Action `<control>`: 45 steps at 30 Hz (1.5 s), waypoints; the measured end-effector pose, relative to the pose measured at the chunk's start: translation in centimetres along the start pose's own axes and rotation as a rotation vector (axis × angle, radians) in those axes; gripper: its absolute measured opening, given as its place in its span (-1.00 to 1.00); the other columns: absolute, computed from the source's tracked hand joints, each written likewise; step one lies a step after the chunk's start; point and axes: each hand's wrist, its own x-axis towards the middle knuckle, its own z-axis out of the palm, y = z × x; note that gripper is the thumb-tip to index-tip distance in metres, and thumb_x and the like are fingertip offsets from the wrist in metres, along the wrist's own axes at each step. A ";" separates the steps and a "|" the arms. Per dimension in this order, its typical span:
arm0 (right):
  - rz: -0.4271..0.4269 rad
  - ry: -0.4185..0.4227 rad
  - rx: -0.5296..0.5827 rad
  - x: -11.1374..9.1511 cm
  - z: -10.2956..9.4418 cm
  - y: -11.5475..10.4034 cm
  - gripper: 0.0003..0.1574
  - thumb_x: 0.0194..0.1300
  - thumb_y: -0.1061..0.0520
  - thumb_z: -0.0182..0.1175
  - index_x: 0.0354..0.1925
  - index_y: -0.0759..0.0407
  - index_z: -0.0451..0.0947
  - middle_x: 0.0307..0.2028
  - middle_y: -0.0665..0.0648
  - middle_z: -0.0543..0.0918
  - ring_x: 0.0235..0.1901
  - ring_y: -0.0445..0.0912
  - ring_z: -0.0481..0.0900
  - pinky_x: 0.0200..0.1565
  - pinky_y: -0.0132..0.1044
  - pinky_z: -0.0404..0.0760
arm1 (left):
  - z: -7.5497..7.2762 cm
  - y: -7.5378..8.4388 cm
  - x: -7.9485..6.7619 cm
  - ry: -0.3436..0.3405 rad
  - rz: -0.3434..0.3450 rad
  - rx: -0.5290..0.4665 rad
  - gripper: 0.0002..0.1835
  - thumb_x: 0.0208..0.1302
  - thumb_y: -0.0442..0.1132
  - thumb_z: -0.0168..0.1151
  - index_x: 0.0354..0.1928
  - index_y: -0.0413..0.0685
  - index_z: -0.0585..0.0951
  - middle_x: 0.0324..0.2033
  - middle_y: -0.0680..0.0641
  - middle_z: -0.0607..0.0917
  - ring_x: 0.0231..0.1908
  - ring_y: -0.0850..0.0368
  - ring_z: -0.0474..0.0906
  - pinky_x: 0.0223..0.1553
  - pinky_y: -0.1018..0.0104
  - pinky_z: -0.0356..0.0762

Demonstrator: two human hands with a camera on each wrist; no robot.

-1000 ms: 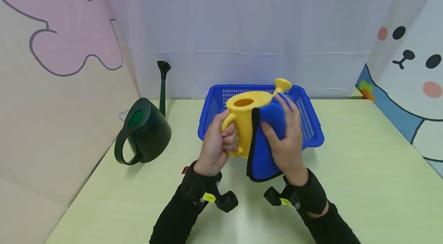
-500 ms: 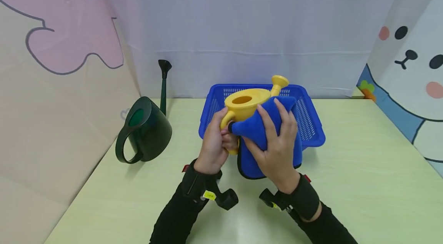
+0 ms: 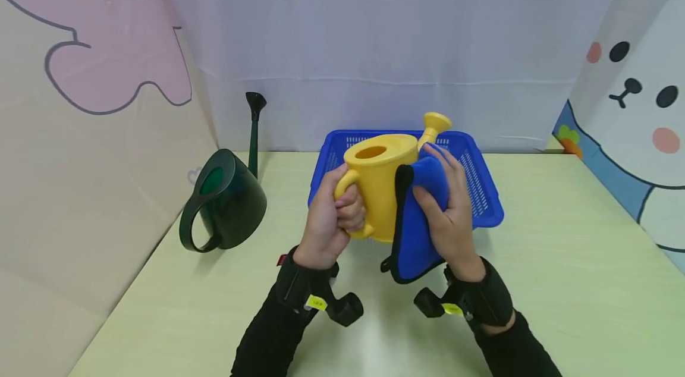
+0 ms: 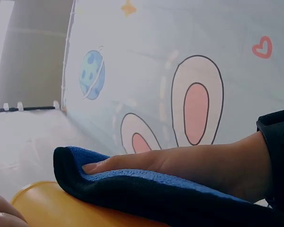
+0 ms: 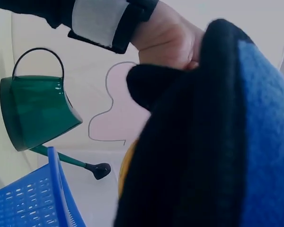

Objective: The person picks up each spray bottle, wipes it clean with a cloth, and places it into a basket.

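Note:
A yellow watering can [image 3: 377, 198] is held up in front of the blue basket, its round spout head pointing up and right. My left hand [image 3: 332, 216] grips its handle, fingers curled through the loop. Against the can's right side my right hand [image 3: 452, 216] holds a blue cloth [image 3: 420, 240] with black edging, the thumb on the near face and the fingers over its top. In the left wrist view the cloth [image 4: 132, 182] lies along the yellow wall of the can [image 4: 52, 208]. The right wrist view is largely filled by the cloth [image 5: 270, 137].
A dark green watering can [image 3: 235, 210] stands at the left of the table [image 3: 556, 282], its long spout rising behind it. The blue perforated basket [image 3: 484, 198] sits at the back middle, near the white curtain. Printed cloth walls border both sides.
The right hand has swept the cloth left across the can's front, then back to its right side. The left hand keeps its grip, and the can has shifted slightly left and up.

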 end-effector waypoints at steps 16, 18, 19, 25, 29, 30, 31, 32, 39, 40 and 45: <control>-0.401 0.167 -0.418 -1.7 2.9 0.3 -0.23 0.20 -0.35 0.01 0.13 0.16 0.37 0.19 0.35 0.27 0.17 0.25 0.21 0.19 0.17 0.16 | 0.1 -0.1 0.0 0.084 0.010 -0.058 -0.47 0.41 0.00 -0.29 -0.80 0.14 0.15 -0.89 0.26 0.21 -0.89 0.39 0.05 -0.77 0.53 -0.07; -0.428 0.170 -0.455 -2.0 3.2 0.2 -0.26 0.22 -0.34 0.00 0.12 0.15 0.37 0.19 0.36 0.26 0.16 0.28 0.20 0.18 0.20 0.14 | 0.1 -0.1 0.0 0.100 0.006 -0.077 -0.48 0.41 0.01 -0.28 -0.79 0.14 0.16 -0.87 0.26 0.21 -0.89 0.41 0.06 -0.77 0.57 -0.04; -0.436 0.168 -0.467 -2.1 3.3 0.2 -0.27 0.22 -0.33 0.00 0.12 0.15 0.36 0.20 0.37 0.25 0.17 0.29 0.19 0.18 0.21 0.13 | 0.0 -0.1 0.0 0.106 0.006 -0.084 -0.48 0.41 0.01 -0.27 -0.79 0.14 0.16 -0.87 0.25 0.21 -0.88 0.41 0.07 -0.78 0.58 -0.04; -0.424 0.143 -0.450 -1.9 3.0 0.0 -0.25 0.22 -0.35 -0.01 0.12 0.15 0.36 0.20 0.36 0.24 0.17 0.27 0.18 0.19 0.19 0.14 | 0.0 -0.2 0.0 0.101 0.010 -0.088 -0.48 0.40 0.01 -0.28 -0.79 0.14 0.17 -0.87 0.25 0.21 -0.88 0.41 0.07 -0.77 0.57 -0.05; -0.346 0.121 -0.330 -1.4 2.2 0.0 -0.20 0.20 -0.38 -0.01 0.15 0.16 0.36 0.21 0.34 0.23 0.21 0.19 0.17 0.18 0.09 0.20 | 0.0 0.0 -0.1 0.044 0.040 -0.063 -0.46 0.42 -0.01 -0.33 -0.82 0.15 0.16 -0.90 0.24 0.21 -0.90 0.37 0.04 -0.73 0.45 -0.17; -0.320 0.112 -0.285 -1.2 2.0 0.1 -0.18 0.20 -0.38 -0.01 0.16 0.17 0.35 0.22 0.33 0.22 0.22 0.17 0.16 0.18 0.08 0.21 | 0.0 0.0 -0.1 0.030 0.050 -0.059 -0.45 0.42 -0.02 -0.34 -0.82 0.15 0.16 -0.91 0.23 0.21 -0.90 0.36 0.04 -0.72 0.42 -0.19; -0.292 0.103 -0.239 -1.1 1.8 0.1 -0.17 0.21 -0.38 -0.02 0.17 0.19 0.35 0.22 0.33 0.22 0.23 0.15 0.16 0.17 0.07 0.22 | 0.0 0.0 -0.1 0.017 0.059 -0.054 -0.44 0.43 -0.02 -0.37 -0.83 0.15 0.16 -0.92 0.23 0.21 -0.90 0.35 0.04 -0.71 0.39 -0.20; -0.262 0.091 -0.195 -0.9 1.6 0.0 -0.17 0.22 -0.37 -0.02 0.18 0.21 0.33 0.23 0.32 0.21 0.25 0.13 0.15 0.17 0.07 0.23 | 0.0 0.1 -0.2 0.007 0.065 -0.054 -0.44 0.43 -0.03 -0.38 -0.83 0.15 0.15 -0.92 0.22 0.21 -0.90 0.34 0.04 -0.71 0.38 -0.20; -0.063 0.029 0.006 -0.4 0.6 0.0 -0.30 0.30 -0.17 0.00 0.23 0.23 0.28 0.27 0.28 0.21 0.24 0.08 0.18 0.16 0.21 0.19 | 0.1 0.2 -0.5 -0.010 0.077 -0.048 -0.44 0.43 -0.05 -0.41 -0.82 0.15 0.18 -0.91 0.23 0.22 -0.89 0.34 0.08 -0.74 0.43 -0.11; -0.058 0.029 0.001 -0.4 0.6 0.1 -0.30 0.30 -0.18 0.00 0.23 0.23 0.28 0.26 0.28 0.21 0.25 0.08 0.18 0.17 0.22 0.17 | 0.1 0.2 -0.5 -0.008 0.077 -0.047 -0.44 0.43 -0.04 -0.41 -0.82 0.15 0.18 -0.91 0.23 0.22 -0.89 0.34 0.08 -0.74 0.43 -0.10; -0.154 0.077 -0.125 -0.7 1.2 0.1 -0.18 0.23 -0.35 -0.01 0.21 0.20 0.32 0.25 0.30 0.22 0.24 0.11 0.19 0.14 0.18 0.25 | 0.0 0.2 -0.4 -0.001 0.076 -0.052 -0.44 0.43 -0.05 -0.41 -0.82 0.14 0.16 -0.92 0.22 0.21 -0.90 0.34 0.07 -0.74 0.42 -0.11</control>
